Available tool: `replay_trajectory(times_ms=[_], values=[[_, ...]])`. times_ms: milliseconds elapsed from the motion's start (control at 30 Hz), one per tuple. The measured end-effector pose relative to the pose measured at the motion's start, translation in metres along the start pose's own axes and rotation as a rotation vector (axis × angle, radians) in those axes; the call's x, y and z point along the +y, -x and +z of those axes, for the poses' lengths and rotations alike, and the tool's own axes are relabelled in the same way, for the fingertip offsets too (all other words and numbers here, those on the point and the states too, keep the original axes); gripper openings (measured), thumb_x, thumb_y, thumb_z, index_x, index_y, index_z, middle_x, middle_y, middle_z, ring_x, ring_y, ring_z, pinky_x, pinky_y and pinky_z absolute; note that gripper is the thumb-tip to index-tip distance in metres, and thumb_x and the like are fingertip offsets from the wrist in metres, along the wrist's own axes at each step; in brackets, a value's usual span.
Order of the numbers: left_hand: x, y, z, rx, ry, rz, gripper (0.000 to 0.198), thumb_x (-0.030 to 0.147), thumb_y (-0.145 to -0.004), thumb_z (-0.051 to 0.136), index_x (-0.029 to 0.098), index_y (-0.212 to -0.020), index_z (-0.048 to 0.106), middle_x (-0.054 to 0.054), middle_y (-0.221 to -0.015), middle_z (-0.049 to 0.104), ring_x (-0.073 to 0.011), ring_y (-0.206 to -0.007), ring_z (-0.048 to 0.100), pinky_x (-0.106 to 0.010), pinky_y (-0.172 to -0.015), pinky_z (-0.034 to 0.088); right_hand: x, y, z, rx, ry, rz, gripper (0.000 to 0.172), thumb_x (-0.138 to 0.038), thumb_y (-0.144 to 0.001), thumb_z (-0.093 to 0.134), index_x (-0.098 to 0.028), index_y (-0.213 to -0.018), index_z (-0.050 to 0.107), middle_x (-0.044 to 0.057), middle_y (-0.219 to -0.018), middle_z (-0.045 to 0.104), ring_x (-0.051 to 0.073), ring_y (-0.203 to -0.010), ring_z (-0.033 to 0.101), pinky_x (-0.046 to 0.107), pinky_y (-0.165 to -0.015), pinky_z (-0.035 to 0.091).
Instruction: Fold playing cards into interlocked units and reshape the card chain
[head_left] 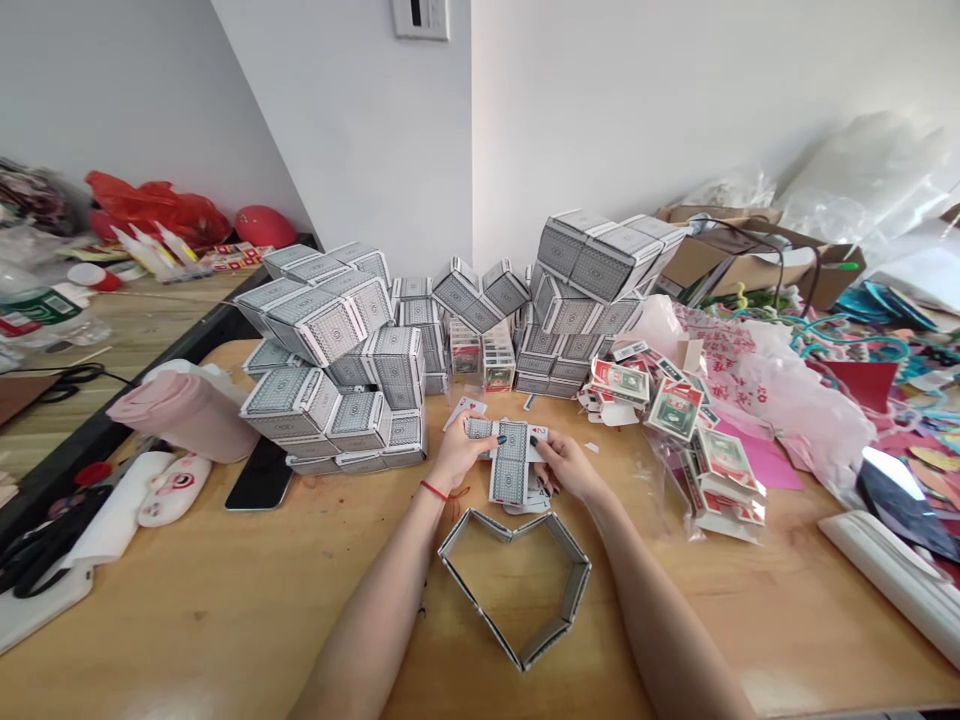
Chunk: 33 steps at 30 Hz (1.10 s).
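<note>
My left hand [459, 452] pinches a playing card with a grey patterned back, its thumb lying on top. Another playing card [510, 475], also grey-backed, hangs upright between my hands and overlaps the first. On the other side my right hand [564, 462] grips the edge of a card that shows a red 2. More loose cards [534, 500] lie underneath, partly hidden. A face-up card [466, 407] sits just beyond my left fingers. Between my forearms a heart-shaped frame [579, 590] of folded cards stands on the table, closest to me.
Stacked grey card blocks [337, 350] rise at the left, with another stack [577, 300] at the right. Opened card boxes [675, 410] are piled right of my hand. A phone [259, 475] and a pink roll [187, 410] lie left. A white case [892, 570] rests far right.
</note>
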<state>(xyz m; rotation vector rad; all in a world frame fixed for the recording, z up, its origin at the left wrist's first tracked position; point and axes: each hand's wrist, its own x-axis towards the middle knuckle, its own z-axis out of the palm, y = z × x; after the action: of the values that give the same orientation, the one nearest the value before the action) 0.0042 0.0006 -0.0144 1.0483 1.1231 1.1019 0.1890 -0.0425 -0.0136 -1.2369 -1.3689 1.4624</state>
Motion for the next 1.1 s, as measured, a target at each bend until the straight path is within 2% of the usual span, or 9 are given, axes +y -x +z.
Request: replay_trajectory(times_ms=[167, 367, 733, 1100], values=[[-0.0002, -0.0013, -0.0024, -0.074, 0.06, -0.048, 0.043, 0.015, -0.048, 0.072, 0.016, -0.085, 0.051, 0.004, -0.068, 0.054, -0.0074, -0.057, 0.051, -0.021, -0.057, 0.043, -0.0014, 0.0002, -0.0013, 0.011, -0.016, -0.02, 0.034, -0.053, -0.078, 0.042, -0.019, -0.074, 0.043, -0.008, -0.037, 0.049, 0.008, -0.024, 0.039, 0.017, -0.026, 0.026], [0.002, -0.0019, -0.0055, -0.123, 0.131, -0.065, 0.043, 0.014, -0.046, 0.073, 0.016, -0.084, 0.052, 0.003, -0.073, 0.054, -0.008, -0.061, 0.053, -0.021, -0.057, 0.045, -0.004, 0.0038, -0.005, 0.134, -0.112, -0.065, 0.028, -0.046, -0.073, 0.056, -0.019, -0.075, 0.047, -0.006, -0.044, 0.052, 0.009, -0.031, 0.047, 0.018, -0.03, 0.031], [0.0041, -0.001, -0.005, -0.119, 0.088, -0.064, 0.043, 0.014, -0.045, 0.074, 0.016, -0.079, 0.048, 0.004, -0.066, 0.055, -0.0089, -0.057, 0.054, -0.021, -0.054, 0.045, 0.001, 0.0038, -0.0088, 0.03, -0.177, -0.085, 0.028, -0.045, -0.073, 0.057, -0.02, -0.07, 0.044, -0.005, -0.046, 0.057, 0.011, -0.037, 0.053, 0.022, -0.037, 0.042], [0.0021, -0.0013, -0.0041, -0.082, -0.027, 0.0, 0.038, 0.015, -0.047, 0.073, 0.015, -0.077, 0.05, 0.003, -0.068, 0.054, -0.0092, -0.06, 0.052, -0.021, -0.055, 0.043, 0.0006, 0.0041, -0.0087, 0.056, -0.087, -0.077, 0.028, -0.045, -0.074, 0.056, -0.02, -0.068, 0.045, -0.004, -0.046, 0.057, 0.012, -0.037, 0.053, 0.023, -0.038, 0.042]])
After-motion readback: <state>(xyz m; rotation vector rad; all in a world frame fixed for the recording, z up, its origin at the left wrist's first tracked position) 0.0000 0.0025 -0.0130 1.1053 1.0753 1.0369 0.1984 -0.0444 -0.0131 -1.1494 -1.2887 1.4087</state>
